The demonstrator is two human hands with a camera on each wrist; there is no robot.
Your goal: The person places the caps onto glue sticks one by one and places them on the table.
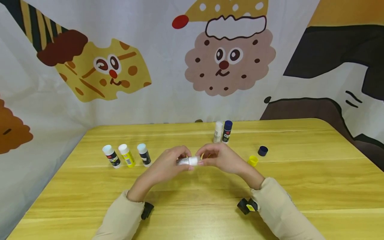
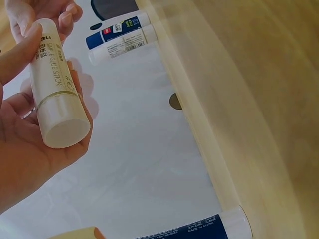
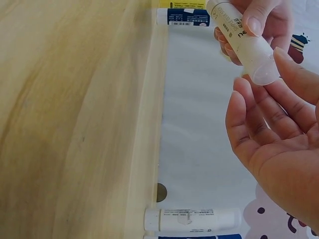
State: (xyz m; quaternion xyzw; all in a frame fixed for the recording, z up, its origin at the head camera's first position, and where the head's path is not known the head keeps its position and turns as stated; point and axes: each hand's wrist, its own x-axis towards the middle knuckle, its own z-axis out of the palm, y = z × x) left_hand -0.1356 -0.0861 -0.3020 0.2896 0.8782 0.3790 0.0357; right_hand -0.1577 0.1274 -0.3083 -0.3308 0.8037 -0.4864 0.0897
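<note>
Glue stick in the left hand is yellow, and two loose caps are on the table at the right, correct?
Not quite: the left wrist view shows the glue stick in the left hand is white, not yellow. The yellow cap and dark blue cap are on the table at the right.

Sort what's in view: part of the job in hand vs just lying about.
In the job:
white glue stick, gripped by the left hand
right hand, at the stick's end, pinch unclear

Apparently lying about, untouched (could still be related):
three glue sticks standing at left
two glue sticks at the back
yellow cap, dark blue cap
</note>
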